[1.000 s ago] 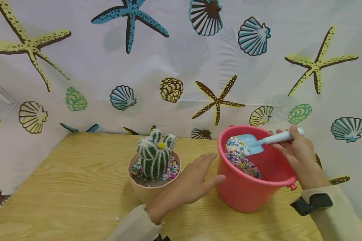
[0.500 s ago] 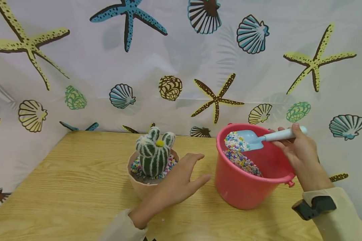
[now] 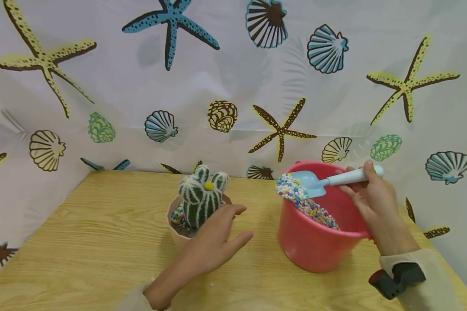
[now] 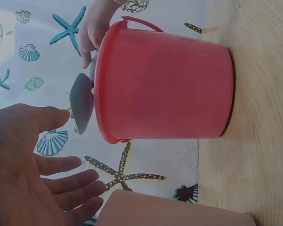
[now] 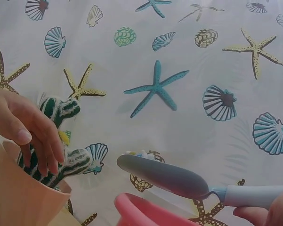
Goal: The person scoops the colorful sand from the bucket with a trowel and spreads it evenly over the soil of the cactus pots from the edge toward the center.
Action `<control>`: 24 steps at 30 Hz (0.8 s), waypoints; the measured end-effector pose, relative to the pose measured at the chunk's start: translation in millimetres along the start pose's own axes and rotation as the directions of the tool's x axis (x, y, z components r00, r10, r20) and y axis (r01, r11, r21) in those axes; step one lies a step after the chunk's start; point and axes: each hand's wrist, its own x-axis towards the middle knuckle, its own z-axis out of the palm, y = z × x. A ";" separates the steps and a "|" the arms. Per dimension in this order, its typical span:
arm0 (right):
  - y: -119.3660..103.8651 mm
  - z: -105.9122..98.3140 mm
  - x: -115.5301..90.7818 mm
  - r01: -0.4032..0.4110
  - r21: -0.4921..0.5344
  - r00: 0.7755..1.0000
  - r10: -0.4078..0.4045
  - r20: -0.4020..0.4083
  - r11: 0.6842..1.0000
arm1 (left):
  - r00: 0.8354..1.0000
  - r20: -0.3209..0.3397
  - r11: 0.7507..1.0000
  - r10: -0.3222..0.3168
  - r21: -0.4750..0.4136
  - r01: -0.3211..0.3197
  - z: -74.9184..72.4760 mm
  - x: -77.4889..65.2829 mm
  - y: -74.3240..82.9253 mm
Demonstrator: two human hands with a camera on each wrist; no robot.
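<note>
Evidently, right hand (image 3: pixel 375 196), centre right, grips presumably light, stiff scoop (image 3: pixel 314 185) properly by its handle (image 3: pixel 348 177); left hand (image 3: pixel 212 242) empty, fingers (image 4: pixel 59 165) spread.

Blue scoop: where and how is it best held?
Likely best by the handle, coming from the right, as the right hand does: the slim handle points that way, while the scoop carries loose beads at its left end. Keep it level.

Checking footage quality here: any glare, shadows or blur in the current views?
Head: even light, faint shadows on the table by the pink bucket; left wrist: glare whitens the patterned curtain at upper left, the scoop dim underneath; right wrist: soft, hazy detail.
</note>
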 end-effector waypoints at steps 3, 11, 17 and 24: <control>4.6 3.8 -1.5 -0.002 -0.018 1.000 0.002 0.000 1.000 | 1.000 -0.018 1.000 0.005 -0.002 -0.006 -4.9 -5.0 -3.0; 18.0 13.5 -3.0 0.007 -0.117 1.000 -0.008 -0.008 0.993 | 0.999 -0.034 1.000 -0.002 -0.017 0.001 -20.9 -20.4 -8.9; 27.1 24.6 -2.6 -0.004 -0.204 1.000 0.000 -0.019 0.979 | 0.997 -0.024 0.997 -0.072 -0.021 0.071 -35.7 -32.0 -14.3; 36.9 33.9 -3.9 -0.020 -0.167 1.000 0.023 0.018 0.986 | 0.995 -0.047 0.997 -0.082 0.002 0.083 -44.2 -43.7 -25.4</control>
